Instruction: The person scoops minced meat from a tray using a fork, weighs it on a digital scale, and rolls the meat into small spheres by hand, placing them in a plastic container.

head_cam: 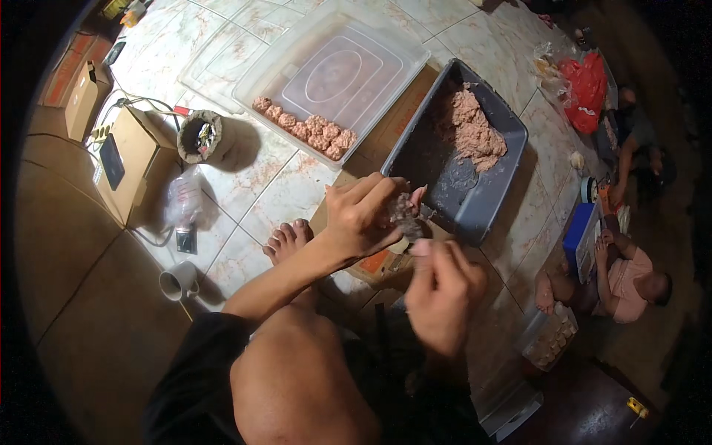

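My left hand [361, 206] is curled around some pink paste, with a grey, crumbly-looking lump [410, 222] at its fingertips. Just below the lump is my right hand [445, 295], blurred, its fingers curled and the thumb close to the lump's lower end. Whether it pinches the lump cannot be made out. Beyond both hands, a dark grey plastic tub [484, 208] holds a mound of pink minced paste [473, 130]. Left of the tub is a translucent plastic box [384, 83], with rough pink balls [317, 132] grouped along its near side.
Cardboard [367, 158] lies under the containers on the tiled floor [267, 192]. To the left are an ashtray-like pot [200, 136], a cardboard box [133, 161] with a phone [112, 161], cables and a white mug [179, 280]. Two people sit at right, near a blue container [578, 233].
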`<state>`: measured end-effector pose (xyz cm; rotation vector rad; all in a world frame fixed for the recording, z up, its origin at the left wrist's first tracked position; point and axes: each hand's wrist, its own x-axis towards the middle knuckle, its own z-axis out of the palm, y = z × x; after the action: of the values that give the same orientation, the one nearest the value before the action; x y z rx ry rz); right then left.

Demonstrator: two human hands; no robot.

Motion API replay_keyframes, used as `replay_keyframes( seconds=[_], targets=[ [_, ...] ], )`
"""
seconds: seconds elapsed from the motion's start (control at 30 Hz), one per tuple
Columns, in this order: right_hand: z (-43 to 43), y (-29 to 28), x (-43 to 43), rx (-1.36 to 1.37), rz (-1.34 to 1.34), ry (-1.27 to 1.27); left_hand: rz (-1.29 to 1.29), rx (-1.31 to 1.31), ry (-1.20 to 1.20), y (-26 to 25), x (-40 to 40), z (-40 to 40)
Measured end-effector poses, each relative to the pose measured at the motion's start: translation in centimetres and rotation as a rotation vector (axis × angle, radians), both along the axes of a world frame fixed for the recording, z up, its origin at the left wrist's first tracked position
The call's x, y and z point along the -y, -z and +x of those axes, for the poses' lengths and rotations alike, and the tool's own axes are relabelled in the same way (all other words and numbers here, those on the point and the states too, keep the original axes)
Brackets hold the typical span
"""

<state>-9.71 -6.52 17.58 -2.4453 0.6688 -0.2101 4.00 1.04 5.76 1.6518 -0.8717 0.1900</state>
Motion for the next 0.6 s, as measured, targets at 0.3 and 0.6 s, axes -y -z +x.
replay_keyframes(
  seconds=[0.3,0.6],
  targets=[
    [-0.6,0.0,2.0,0.109,-0.248,0.111,0.021,-0.646,0.365,0.5,-0.7,0.1],
    [-0.5,1.0,3.1,0.102,0.035,0.108,-0.053,-0.317,0.383,0.0,-1.8,0.2]
  ],
)
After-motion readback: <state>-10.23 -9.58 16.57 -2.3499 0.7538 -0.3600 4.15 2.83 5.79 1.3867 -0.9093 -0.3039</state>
